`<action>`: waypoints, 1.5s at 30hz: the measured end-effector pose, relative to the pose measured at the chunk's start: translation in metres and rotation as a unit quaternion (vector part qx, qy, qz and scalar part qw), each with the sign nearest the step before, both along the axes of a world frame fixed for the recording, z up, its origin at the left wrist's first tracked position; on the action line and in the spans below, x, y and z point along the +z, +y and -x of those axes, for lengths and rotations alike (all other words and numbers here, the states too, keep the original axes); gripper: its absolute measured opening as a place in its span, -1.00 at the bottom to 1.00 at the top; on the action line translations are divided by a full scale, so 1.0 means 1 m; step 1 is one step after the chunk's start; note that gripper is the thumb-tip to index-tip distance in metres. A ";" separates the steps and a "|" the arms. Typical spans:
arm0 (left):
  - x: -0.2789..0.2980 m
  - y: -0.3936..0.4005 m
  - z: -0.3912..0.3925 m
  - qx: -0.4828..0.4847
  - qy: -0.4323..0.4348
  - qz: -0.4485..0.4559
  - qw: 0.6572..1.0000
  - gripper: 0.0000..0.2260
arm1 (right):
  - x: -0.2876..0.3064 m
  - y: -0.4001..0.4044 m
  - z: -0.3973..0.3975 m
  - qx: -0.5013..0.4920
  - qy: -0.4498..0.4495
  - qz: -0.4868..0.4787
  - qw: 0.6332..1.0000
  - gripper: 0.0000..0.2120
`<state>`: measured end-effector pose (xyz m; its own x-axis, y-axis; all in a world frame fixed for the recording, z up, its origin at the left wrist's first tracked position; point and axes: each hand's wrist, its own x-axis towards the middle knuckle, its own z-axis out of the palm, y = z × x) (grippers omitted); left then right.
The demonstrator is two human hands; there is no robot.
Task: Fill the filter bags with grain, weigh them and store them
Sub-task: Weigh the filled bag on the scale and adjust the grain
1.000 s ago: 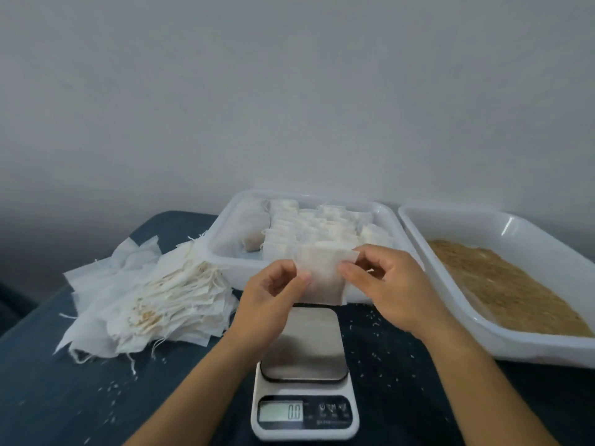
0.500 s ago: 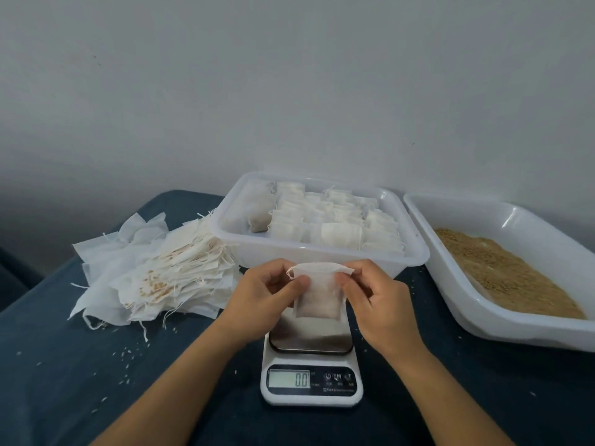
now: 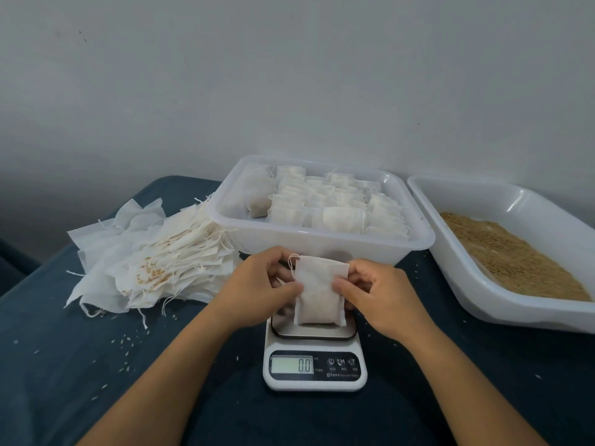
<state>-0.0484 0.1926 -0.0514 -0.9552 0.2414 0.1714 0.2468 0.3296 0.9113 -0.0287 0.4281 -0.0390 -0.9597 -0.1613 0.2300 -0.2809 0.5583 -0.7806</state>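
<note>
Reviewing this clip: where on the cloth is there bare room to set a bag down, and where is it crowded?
Bare cloth lies near-left, between the empty-bag pile and the scale, with only stray grains; also near-right, between scale and grain tray. Crowded at the back: storage tub is packed, and both hands hold a filled bag over the scale.

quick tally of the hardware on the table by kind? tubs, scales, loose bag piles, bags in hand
Plastic tubs: 2, the tub of filled bags and the grain tub
Scales: 1, the scale, reading 0.0
Piles of empty bags: 1, the pile
Bags in hand: 1, the filter bag, held by the left hand and right hand
Total: 5
</note>
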 end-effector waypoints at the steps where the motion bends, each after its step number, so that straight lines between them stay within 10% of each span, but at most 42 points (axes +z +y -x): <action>1: -0.001 -0.001 0.001 0.011 0.009 0.025 1.000 -0.74 | -0.001 0.000 0.000 -0.005 0.005 -0.024 1.000 -0.96; 9: -0.006 -0.006 0.007 0.076 0.043 0.086 0.992 -0.79 | -0.004 0.009 0.007 -0.095 0.062 -0.053 0.992 -0.69; 20: -0.020 -0.011 0.028 0.275 -0.049 -0.054 0.959 -0.83 | -0.039 0.030 0.031 -0.174 -0.050 -0.012 0.983 -0.80; 45: -0.031 -0.002 0.029 0.259 -0.051 0.038 0.964 -0.83 | -0.021 0.004 0.031 -0.068 -0.065 0.050 0.994 -0.77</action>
